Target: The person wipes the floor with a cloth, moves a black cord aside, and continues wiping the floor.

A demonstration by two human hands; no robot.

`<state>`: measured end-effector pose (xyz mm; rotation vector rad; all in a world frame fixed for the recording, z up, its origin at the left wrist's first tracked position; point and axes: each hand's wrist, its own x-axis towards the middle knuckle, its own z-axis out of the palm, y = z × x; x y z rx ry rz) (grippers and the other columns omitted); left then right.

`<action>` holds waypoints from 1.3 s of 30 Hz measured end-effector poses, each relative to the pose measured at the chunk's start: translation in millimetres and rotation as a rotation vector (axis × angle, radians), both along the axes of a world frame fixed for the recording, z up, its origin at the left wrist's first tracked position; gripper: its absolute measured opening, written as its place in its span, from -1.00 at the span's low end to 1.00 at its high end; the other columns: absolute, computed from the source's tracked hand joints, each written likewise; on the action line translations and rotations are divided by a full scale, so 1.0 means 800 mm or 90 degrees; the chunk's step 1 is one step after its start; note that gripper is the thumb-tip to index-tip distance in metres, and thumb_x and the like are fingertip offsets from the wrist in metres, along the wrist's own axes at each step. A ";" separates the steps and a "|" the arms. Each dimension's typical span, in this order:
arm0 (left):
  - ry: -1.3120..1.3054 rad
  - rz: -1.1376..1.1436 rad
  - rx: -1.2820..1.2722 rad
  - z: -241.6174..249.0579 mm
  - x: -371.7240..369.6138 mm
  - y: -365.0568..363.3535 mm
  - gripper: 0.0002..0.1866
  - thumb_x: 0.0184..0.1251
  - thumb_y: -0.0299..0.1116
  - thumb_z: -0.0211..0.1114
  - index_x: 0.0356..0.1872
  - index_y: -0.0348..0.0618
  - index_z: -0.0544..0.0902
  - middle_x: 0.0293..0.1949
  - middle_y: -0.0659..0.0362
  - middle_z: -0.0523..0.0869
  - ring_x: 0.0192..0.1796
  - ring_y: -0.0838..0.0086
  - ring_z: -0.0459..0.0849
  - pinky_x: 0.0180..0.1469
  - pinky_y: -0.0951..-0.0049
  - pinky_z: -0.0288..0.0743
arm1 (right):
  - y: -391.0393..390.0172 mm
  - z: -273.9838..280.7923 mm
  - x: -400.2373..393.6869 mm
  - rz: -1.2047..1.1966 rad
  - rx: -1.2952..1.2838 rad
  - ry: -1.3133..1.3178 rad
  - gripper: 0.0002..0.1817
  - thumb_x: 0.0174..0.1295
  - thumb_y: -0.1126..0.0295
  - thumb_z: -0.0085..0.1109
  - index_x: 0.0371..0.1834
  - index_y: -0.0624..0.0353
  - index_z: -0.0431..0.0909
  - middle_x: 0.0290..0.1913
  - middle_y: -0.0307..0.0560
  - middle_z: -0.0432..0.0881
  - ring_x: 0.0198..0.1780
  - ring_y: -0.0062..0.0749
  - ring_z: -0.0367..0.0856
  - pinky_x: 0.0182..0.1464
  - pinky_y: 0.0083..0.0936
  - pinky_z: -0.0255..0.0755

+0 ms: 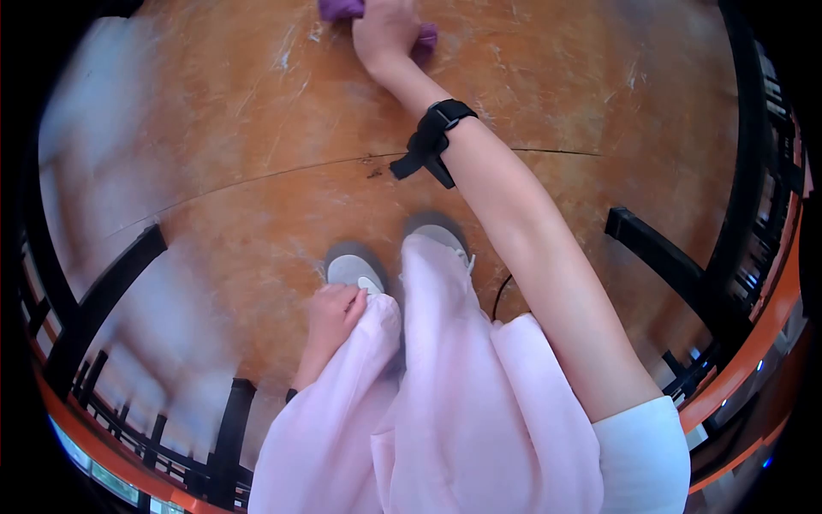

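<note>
At the top of the view, my right hand [387,36] is closed around a purple cloth [341,8], pressed down on the brown floor [257,94]. Cloth shows on both sides of the fist; part of it is cut off by the frame edge. A black strap [434,137] circles my right forearm, its loose end sticking out. My left hand [334,313] is beside my left knee with its fingers curled against the pink trousers [454,385]. Whether those fingers hold any fabric is hidden.
My two grey shoes [353,261] are planted on the scuffed floor, just behind a dark seam [325,165]. Black table or bench legs [655,244] with orange edges [736,394] stand on both sides. A thin black cable [499,295] lies by my right leg.
</note>
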<state>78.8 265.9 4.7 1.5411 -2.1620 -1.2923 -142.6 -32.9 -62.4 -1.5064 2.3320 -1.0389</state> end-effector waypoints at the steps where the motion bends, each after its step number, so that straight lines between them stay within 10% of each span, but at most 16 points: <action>1: -0.001 0.008 0.003 -0.002 0.001 0.002 -0.82 0.13 -0.38 0.28 -0.60 -0.19 0.55 -0.66 0.09 0.46 -0.56 0.21 0.45 -0.48 0.23 0.28 | -0.002 0.007 0.012 0.002 -0.002 -0.006 -0.64 0.07 0.44 0.13 0.00 0.03 0.56 -0.13 -0.06 0.48 -0.02 -0.09 0.46 -0.08 -0.22 0.41; 8: -0.025 -0.013 -0.027 0.001 -0.004 0.001 -0.82 0.13 -0.36 0.28 -0.59 -0.19 0.57 -0.65 0.08 0.47 -0.55 0.19 0.46 -0.47 0.22 0.31 | -0.001 -0.010 0.138 0.371 -0.099 0.142 -0.67 -0.07 0.40 0.18 -0.19 -0.26 0.62 -0.17 -0.26 0.56 -0.12 -0.25 0.54 -0.19 -0.36 0.45; 19: -0.029 -0.054 -0.033 0.005 -0.005 -0.007 -0.82 0.14 -0.37 0.26 -0.60 -0.20 0.57 -0.66 0.05 0.48 -0.55 0.14 0.49 -0.45 0.18 0.34 | 0.134 -0.004 0.124 1.089 0.003 0.041 -0.59 -0.13 0.47 0.12 -0.13 -0.12 0.65 -0.10 -0.35 0.60 -0.03 -0.33 0.54 -0.15 -0.34 0.44; 24: -0.094 -0.003 -0.096 0.020 0.005 -0.048 -0.90 0.15 -0.43 0.24 -0.39 -0.26 0.58 -0.41 -0.01 0.54 -0.28 0.13 0.51 -0.28 0.23 0.38 | 0.136 0.030 0.088 1.003 0.005 0.150 -0.51 -0.10 0.39 0.22 0.02 -0.17 0.55 -0.06 -0.32 0.58 0.06 -0.39 0.48 0.12 -0.26 0.27; 28: -0.102 0.159 -0.288 0.015 -0.015 -0.115 -0.50 0.19 -0.24 0.28 0.13 -0.19 0.42 0.02 -0.03 0.48 0.10 0.11 0.41 0.17 0.23 0.21 | 0.142 0.042 0.054 0.812 0.082 0.264 -0.48 -0.09 0.35 0.25 0.06 -0.12 0.48 0.03 -0.30 0.53 0.16 -0.41 0.40 0.23 -0.06 0.10; 30: -0.242 0.069 -0.486 0.004 -0.029 -0.148 -0.31 0.13 -0.12 0.33 0.25 -0.16 0.31 0.09 -0.04 0.45 0.15 0.11 0.41 0.18 0.20 0.22 | 0.146 0.034 0.048 0.756 0.051 0.271 -0.47 -0.08 0.35 0.27 0.07 -0.05 0.47 0.09 -0.23 0.51 0.22 -0.36 0.36 0.27 -0.08 0.09; 39: -0.291 0.168 -0.405 -0.059 -0.031 -0.152 -0.30 0.10 -0.01 0.32 0.21 -0.18 0.35 -0.02 0.02 0.51 0.08 0.15 0.45 0.02 0.17 0.31 | 0.245 0.044 -0.101 0.248 -0.001 0.004 -0.53 -0.04 0.46 0.12 0.05 0.11 0.47 0.07 0.06 0.43 0.13 -0.04 0.37 0.17 -0.17 0.25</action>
